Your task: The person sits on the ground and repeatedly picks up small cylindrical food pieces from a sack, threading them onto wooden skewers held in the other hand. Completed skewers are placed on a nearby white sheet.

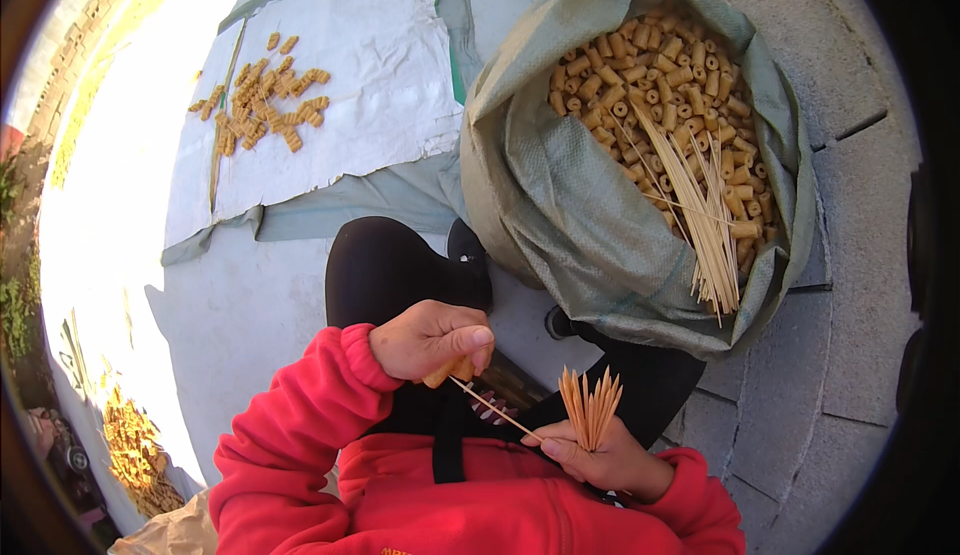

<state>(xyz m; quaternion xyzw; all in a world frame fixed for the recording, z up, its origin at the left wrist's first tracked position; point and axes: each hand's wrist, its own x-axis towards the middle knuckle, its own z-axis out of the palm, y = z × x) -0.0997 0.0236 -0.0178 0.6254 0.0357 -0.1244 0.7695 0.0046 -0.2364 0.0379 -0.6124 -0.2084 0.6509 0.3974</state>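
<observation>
My left hand [439, 339] is curled around one or more tan food-like pieces [448, 372], mostly hidden by the fingers. A thin wooden skewer [495, 410] runs from these pieces to the thumb and fingertips of my right hand [592, 456]. That same hand grips a bundle of wooden skewers [591, 408], their sharp points facing up and away from me. Ahead on the right stands a woven plastic sack [592, 202], its mouth rolled open. Short hollow tan cylinders [667, 67] fill it, and a loose bunch of skewers [697, 217] lies on top of them.
On the left, a white sheet [360, 82] over a green-grey cloth [360, 202] bears a pile of skewered tan pieces [262, 101]. Another heap [135, 450] lies in sunlight at lower left, near a brown bag [176, 529]. Grey paving [862, 225] borders the sack.
</observation>
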